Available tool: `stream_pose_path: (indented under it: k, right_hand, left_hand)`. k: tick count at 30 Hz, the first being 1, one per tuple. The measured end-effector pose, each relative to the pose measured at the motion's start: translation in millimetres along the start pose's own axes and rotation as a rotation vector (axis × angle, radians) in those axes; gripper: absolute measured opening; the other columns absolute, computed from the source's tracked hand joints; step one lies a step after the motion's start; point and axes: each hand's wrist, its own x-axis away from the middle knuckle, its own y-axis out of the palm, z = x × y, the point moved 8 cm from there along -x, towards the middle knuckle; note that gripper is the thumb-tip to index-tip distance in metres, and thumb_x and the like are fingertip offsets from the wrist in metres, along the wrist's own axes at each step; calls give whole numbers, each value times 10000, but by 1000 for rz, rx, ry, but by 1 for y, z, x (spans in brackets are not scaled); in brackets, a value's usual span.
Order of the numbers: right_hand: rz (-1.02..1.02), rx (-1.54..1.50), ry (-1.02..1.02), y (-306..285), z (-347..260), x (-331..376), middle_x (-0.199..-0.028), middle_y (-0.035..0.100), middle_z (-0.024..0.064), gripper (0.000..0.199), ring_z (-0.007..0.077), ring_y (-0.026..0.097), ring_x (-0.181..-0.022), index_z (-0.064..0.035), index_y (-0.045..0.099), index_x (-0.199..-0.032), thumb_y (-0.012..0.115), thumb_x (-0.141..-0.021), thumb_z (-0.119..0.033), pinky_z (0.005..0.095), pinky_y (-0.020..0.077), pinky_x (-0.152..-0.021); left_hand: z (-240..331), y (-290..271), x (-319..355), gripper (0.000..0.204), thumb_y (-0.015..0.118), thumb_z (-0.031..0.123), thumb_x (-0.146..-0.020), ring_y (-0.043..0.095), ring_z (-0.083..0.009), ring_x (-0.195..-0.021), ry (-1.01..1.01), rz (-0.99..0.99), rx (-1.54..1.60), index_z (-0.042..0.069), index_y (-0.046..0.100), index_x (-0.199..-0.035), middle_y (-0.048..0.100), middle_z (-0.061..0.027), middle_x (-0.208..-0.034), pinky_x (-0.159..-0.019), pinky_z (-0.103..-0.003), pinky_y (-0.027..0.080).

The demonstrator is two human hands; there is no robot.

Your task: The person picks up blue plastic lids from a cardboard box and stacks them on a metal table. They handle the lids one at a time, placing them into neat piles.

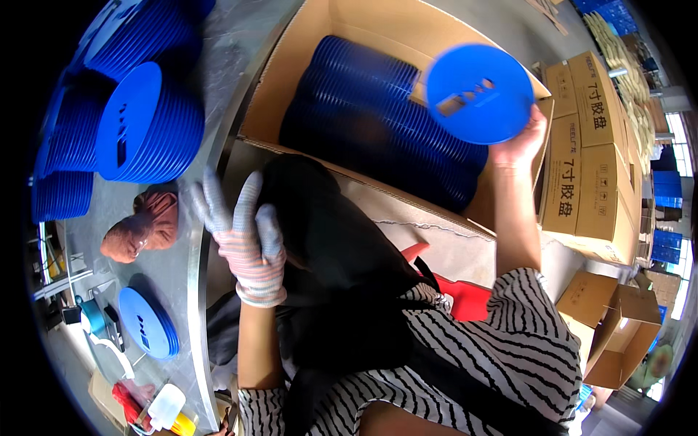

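Carton (407,25) looks mostly filled with packed blue discs (371,109), some bare cardboard at its right end, more stacks (149,127) on the bench (156,272), right hand (520,139) pinching a single disc (486,116) by its rim above the carton, gloved left hand (251,254) spread, empty.

Bright windows (683,294) glare at right while fisheye distortion bends edges.

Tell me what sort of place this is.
Probably a workshop or warehouse: stacked blue discs stand on a metal table, rows of similar ones lie in an open carton, and piled cardboard boxes stand to its right.
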Motion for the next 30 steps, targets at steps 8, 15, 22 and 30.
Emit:
stream_pose_path:
  k: [8,15,22,30]
  right_hand:
    - [396,854,-326,-194,-30,-29,-1126,594,107,409,215,540,-1041,-28,524,-1241,438,-1001,-348,327,420,-941]
    - [384,1029,-221,-259,4,-34,-1237,562,131,527,235,508,-1148,3,474,-1318,466,-987,-407,326,372,-1011]
    - [380,966,-107,-295,34,-35,-1283,548,142,570,246,491,-1191,4,462,-1346,481,-975,-429,332,356,-1036]
    - [329,992,-111,-307,41,-35,-1229,582,139,546,249,518,-1145,6,493,-1314,470,-979,-424,337,372,-1018]
  left_hand:
    - [83,94,-81,306,679,179,-783,396,-473,-1260,347,-222,168,135,684,-1086,462,-198,-1370,-1078,-587,263]
    - [62,202,-60,333,663,213,-840,392,-430,-1309,228,-649,17,149,656,-1167,447,-207,-1413,-1074,-477,355]
    - [54,193,-52,343,625,222,-887,342,-379,-1369,93,-828,-35,153,630,-1223,406,-196,-1456,-1118,-436,321]
    - [55,195,-53,365,621,227,-903,320,-364,-1388,95,-871,-92,161,610,-1262,380,-169,-1483,-1127,-439,309]
